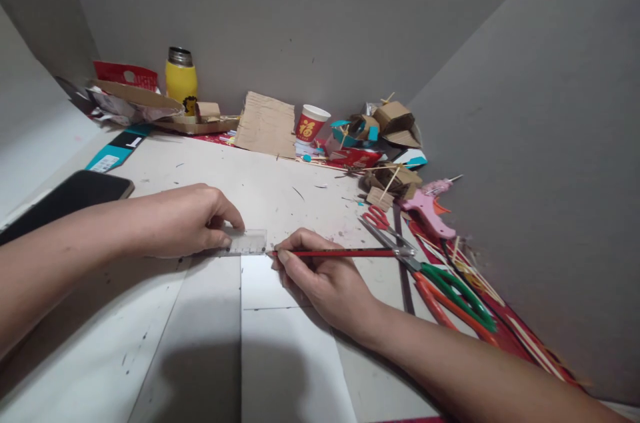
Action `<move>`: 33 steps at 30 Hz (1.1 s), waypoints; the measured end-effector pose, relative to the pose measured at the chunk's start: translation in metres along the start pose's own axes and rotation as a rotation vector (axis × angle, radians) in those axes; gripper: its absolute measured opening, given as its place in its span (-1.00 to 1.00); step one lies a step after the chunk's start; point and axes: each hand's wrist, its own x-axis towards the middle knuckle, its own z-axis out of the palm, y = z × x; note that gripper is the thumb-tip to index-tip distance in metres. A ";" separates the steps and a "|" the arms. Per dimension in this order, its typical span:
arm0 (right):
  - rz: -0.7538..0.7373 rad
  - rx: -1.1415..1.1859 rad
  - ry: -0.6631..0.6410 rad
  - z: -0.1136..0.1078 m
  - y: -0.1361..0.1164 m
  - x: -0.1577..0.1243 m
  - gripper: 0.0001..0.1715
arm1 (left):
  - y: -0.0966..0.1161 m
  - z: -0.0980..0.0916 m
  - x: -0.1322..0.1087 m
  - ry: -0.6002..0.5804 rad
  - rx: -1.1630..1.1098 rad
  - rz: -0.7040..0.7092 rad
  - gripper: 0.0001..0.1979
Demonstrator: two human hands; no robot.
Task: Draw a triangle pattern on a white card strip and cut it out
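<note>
My left hand (pixel 205 219) presses a clear plastic ruler (pixel 254 241) with thumb and fingertips. The ruler lies across the far edge of a white sheet of paper (pixel 287 349). A red and black pencil (pixel 345 252) is gripped in my right hand (pixel 320 273), its tip touching at the ruler's right end and its shaft lying nearly level to the right. Nearer me, one dark line (pixel 273 308) crosses the paper and runs under my right hand.
A phone (pixel 75 199) lies at left. Along the back stand a yellow bottle (pixel 181 81), cardboard (pixel 267 124) and a red paper cup (pixel 311 124). On the right are green and orange-handled scissors (pixel 453 293), red-handled scissors (pixel 376 216) and a pink glue gun (pixel 430 209).
</note>
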 end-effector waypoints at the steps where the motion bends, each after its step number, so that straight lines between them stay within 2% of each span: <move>1: -0.010 -0.010 -0.003 0.000 0.001 0.000 -0.85 | 0.000 -0.001 -0.001 0.012 -0.004 0.000 -0.67; 9: -0.033 -0.024 -0.007 -0.001 0.003 0.000 -0.87 | -0.003 -0.008 0.000 0.052 0.014 -0.015 -0.66; 15: -0.059 -0.021 -0.007 -0.001 0.006 -0.002 -0.88 | 0.007 0.012 0.005 0.258 0.225 0.008 -0.64; 17: -0.060 -0.044 -0.010 -0.002 0.006 -0.002 -0.89 | 0.011 0.018 0.007 0.289 0.278 0.003 -0.62; 21: -0.060 -0.076 -0.019 -0.003 0.004 -0.001 -0.88 | 0.015 0.026 0.008 0.266 0.292 -0.016 -0.66; 26: -0.095 -0.107 0.002 -0.003 0.003 -0.001 -0.87 | 0.019 0.030 0.006 0.249 0.312 -0.047 -0.48; 33: -0.128 -0.148 -0.006 -0.003 0.000 0.000 -0.85 | 0.021 0.031 0.007 0.219 0.334 -0.078 -0.46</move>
